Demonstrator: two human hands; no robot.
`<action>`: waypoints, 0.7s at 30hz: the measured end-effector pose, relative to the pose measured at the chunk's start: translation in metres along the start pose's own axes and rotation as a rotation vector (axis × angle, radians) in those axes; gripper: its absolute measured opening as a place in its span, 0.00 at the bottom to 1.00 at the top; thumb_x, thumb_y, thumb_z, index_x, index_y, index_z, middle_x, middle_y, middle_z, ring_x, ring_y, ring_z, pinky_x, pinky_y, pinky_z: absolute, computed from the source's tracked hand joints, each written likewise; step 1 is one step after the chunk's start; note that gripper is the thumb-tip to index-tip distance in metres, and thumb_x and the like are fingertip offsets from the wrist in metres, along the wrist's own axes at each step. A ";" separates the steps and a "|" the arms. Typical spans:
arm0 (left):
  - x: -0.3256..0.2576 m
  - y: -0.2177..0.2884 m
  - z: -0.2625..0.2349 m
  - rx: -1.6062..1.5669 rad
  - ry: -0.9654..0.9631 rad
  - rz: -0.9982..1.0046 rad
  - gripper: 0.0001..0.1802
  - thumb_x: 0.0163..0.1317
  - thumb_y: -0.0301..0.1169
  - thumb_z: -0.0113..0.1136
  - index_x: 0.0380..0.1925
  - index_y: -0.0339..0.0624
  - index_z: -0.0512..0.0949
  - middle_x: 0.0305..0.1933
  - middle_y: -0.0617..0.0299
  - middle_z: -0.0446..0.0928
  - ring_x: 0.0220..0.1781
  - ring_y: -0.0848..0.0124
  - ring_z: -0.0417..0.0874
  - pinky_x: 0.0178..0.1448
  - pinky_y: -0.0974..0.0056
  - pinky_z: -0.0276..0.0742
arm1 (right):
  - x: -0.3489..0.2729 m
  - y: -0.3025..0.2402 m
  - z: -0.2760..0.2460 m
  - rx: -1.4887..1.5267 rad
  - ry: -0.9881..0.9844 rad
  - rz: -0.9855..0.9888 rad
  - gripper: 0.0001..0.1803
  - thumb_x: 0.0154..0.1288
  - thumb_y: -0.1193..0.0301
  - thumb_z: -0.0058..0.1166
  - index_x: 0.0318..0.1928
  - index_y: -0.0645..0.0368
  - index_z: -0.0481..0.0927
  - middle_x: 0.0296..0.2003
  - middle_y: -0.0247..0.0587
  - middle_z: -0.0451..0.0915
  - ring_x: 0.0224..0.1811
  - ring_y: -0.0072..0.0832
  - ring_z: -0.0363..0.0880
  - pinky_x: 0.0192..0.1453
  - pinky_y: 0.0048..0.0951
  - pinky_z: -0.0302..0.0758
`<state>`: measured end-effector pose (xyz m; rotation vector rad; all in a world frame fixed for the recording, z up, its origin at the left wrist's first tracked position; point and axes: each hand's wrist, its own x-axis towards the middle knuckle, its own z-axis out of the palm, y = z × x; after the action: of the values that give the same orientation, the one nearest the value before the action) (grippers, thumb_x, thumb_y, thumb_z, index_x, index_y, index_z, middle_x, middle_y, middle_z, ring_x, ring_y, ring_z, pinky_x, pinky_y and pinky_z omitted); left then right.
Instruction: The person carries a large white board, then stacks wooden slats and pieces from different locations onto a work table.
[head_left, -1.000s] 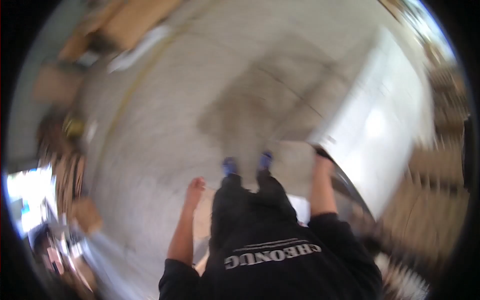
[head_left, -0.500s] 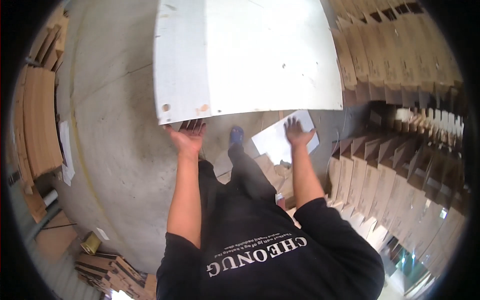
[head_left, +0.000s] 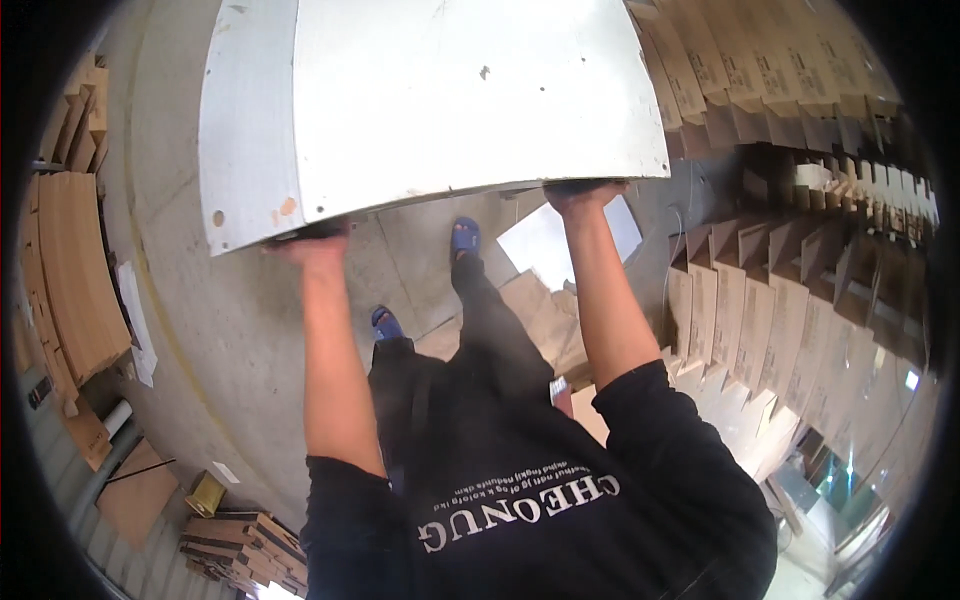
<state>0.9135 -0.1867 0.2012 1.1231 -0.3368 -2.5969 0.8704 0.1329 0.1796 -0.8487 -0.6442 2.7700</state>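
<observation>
A large flat white board [head_left: 450, 100] with a few dark specks fills the top middle, its near edge facing me. Along its left side runs a greyer strip with round marks at the near corner. My left hand [head_left: 318, 246] grips the near edge close to that corner. Toward the right end of the same edge, my right hand [head_left: 585, 200] has hold of the board too. The fingers of both hands reach beneath the edge and are mostly hidden. Both arms stretch forward. What supports the board's far side is out of view.
Folded brown cardboard stands in long rows at upper right [head_left: 770, 70] and lower right [head_left: 745, 310]. Stacked cardboard [head_left: 80, 270] lines the left, with more cardboard pieces [head_left: 240, 550] at lower left. A white sheet [head_left: 540, 250] lies on the concrete floor [head_left: 190, 300] near my feet.
Both hands, spread with open palms before, are now at the board's near edge with fingers under it. In view, the board has shifted left, and both my slippers now show.
</observation>
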 end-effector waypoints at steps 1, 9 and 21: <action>-0.014 0.015 0.003 0.045 0.017 0.003 0.42 0.49 0.64 0.27 0.57 0.50 0.64 0.61 0.57 0.62 0.62 0.55 0.62 0.62 0.45 0.59 | -0.019 -0.004 0.004 0.002 -0.017 -0.009 0.44 0.55 0.35 0.12 0.60 0.49 0.62 0.59 0.35 0.62 0.61 0.37 0.60 0.62 0.40 0.58; -0.117 0.128 -0.043 0.174 -0.085 -0.048 0.42 0.54 0.66 0.20 0.56 0.49 0.64 0.59 0.58 0.63 0.55 0.59 0.66 0.61 0.47 0.59 | -0.195 0.021 0.011 0.105 -0.059 0.052 0.36 0.55 0.41 0.30 0.53 0.55 0.69 0.50 0.40 0.71 0.50 0.38 0.70 0.54 0.41 0.69; -0.239 0.231 -0.249 0.237 0.050 -0.075 0.36 0.54 0.60 0.33 0.50 0.46 0.71 0.51 0.56 0.72 0.54 0.58 0.71 0.57 0.45 0.64 | -0.436 0.075 -0.136 0.144 -0.086 -0.060 0.38 0.56 0.38 0.28 0.55 0.53 0.66 0.54 0.38 0.69 0.55 0.36 0.66 0.57 0.39 0.65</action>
<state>1.2928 -0.3408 0.2697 1.2985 -0.6163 -2.6406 1.3033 -0.0102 0.2591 -0.6733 -0.4678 2.7709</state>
